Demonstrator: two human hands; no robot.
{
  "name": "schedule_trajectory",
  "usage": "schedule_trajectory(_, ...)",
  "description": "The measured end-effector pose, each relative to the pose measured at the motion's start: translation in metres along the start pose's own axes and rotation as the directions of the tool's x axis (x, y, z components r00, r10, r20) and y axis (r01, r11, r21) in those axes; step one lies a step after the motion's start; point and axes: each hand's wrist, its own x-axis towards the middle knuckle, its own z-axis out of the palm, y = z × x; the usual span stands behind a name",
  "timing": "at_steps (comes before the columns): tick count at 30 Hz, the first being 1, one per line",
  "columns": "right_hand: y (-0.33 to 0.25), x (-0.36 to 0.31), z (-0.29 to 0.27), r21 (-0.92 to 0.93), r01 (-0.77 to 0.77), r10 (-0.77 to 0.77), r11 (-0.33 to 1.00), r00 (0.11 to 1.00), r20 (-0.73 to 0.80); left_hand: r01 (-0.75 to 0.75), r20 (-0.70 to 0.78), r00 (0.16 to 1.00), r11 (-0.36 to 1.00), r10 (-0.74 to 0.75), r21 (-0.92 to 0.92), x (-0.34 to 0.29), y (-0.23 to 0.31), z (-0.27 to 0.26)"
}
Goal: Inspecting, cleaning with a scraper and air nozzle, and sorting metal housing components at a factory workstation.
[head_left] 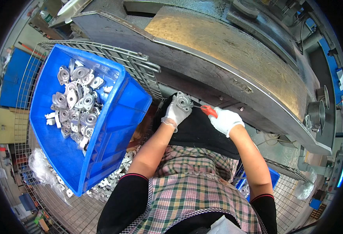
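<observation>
My left hand (176, 114), in a white glove, is closed round a grey metal casting (183, 102) with a round, ringed centre. In my right hand (227, 121), also gloved in white, is a red-handled tool (209, 110). Its thin metal shaft points left and reaches the casting's edge; whether it touches cannot be made out. Both hands are over my lap, on dark cloth. To the left, a tilted blue bin (118, 124) holds many similar castings (74, 97).
The blue bin leans on a wire mesh cage (142, 64), with more castings (101, 191) and clear plastic film (42, 167) below it. A metal machine table (218, 43) with a thick edge crosses ahead of my hands. Another blue container (273, 178) is at my right.
</observation>
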Motion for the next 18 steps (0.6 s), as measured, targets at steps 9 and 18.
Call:
schedule_trajectory(9,0.001,0.002,0.002,0.000,0.007,-0.007,1.000,1.000,0.011,0.496,0.447,0.866,0.488,-0.224,-0.718,0.010,-0.002,-0.023)
schedule_trajectory(18,-0.006,0.005,0.008,0.028,0.077,-0.078,0.997,0.997,0.012,0.212,0.072,0.976,0.804,-0.208,-0.555,-0.002,0.002,-0.003)
